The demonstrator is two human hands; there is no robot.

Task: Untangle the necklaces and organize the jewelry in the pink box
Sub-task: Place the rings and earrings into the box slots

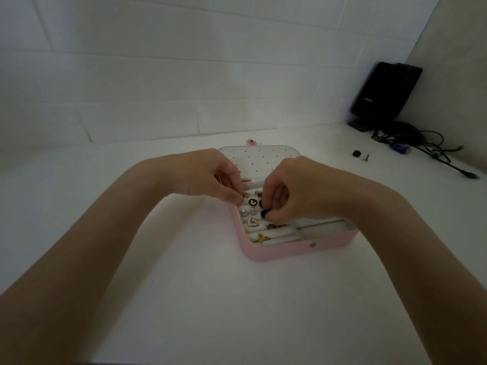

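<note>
My 2 arms are closest to me, reaching out over the white desk [184, 299] to the pink box [303, 248]. The box sits open near the middle of the desk, with its lid [266, 159] leaning back, full of little holes.

My left hand [210, 177] is curled up at the left side of the box. Its fingertips pinch something very small by the top row, but it is too tiny for me to tell what it is. My right hand [292, 191] is curled too, and its fingers pinch a little black round piece [264, 213] just over the soft white rows.

Already tucked in the rows are a black round earring with a heart [253, 202], some sparkly silver ones [247, 212], a white heart one [252, 221], a brown one [274, 226] and a yellow one [261, 238]. The long slot [324, 227] on the right side of the box looks bare. I cannot see any necklaces from here (maybe my hands hide them).

What could go wrong? The black piece is small and smooth, so I think it could slip from my fingers and roll off the desk. My hands are close together, so one could bump the other and knock the neat earrings out of their rows.

Far away in the corner stand a black speaker [384, 93] and some messy wires [421, 143].
</note>
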